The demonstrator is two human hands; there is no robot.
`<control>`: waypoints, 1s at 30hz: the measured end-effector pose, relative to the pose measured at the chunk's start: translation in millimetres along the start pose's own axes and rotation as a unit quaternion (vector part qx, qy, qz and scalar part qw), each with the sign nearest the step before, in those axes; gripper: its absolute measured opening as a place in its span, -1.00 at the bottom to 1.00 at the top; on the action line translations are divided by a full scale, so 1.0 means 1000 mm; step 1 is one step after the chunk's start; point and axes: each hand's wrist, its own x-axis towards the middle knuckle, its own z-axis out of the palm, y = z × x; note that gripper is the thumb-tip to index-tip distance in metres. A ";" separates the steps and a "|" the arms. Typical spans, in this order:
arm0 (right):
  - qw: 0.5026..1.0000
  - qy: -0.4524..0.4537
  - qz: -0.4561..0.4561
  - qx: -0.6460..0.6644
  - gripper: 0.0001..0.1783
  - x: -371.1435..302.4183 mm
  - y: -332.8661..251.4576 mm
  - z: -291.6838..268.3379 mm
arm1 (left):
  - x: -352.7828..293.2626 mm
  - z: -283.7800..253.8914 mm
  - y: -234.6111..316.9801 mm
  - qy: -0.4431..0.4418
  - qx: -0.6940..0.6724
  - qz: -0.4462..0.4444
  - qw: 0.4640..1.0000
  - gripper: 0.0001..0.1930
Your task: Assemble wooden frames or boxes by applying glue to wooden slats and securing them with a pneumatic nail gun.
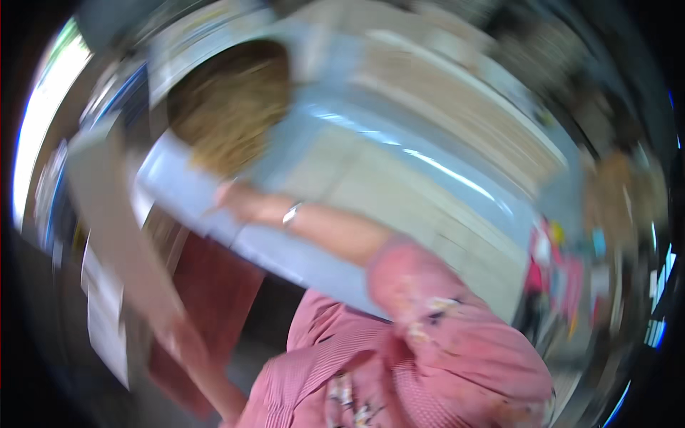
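Observation:
Motion smears the whole head view. My right arm, in a pink sleeve with a silvery bracelet, reaches leftward across a pale blue surface with beige panels. At its end, my right hand is at the near edge of a brown, loose-looking heap within a dark rounded shape. Its fingers are too blurred to read. Low on the left, my left hand is beside the lower end of a long flat beige-grey piece; whether it grips that piece cannot be made out.
A reddish-brown panel stands below the near edge of the pale blue surface. A long tan panel lies along the far side. Several bright pink and yellow things are at the right, blurred.

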 end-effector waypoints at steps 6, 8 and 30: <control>0.960 0.189 0.122 0.166 -0.95 -0.127 -0.038 -0.137 | 0.065 0.022 -0.082 0.239 0.136 -0.077 0.958 -0.23; 0.935 0.266 0.201 0.118 -0.94 -0.205 -0.044 -0.161 | 0.090 0.105 -0.072 0.086 0.141 -0.135 0.977 -0.32; 0.702 0.495 0.464 -0.217 -0.86 -0.531 -0.092 -0.153 | 0.050 0.293 -0.110 -0.168 0.070 -0.344 0.921 -0.13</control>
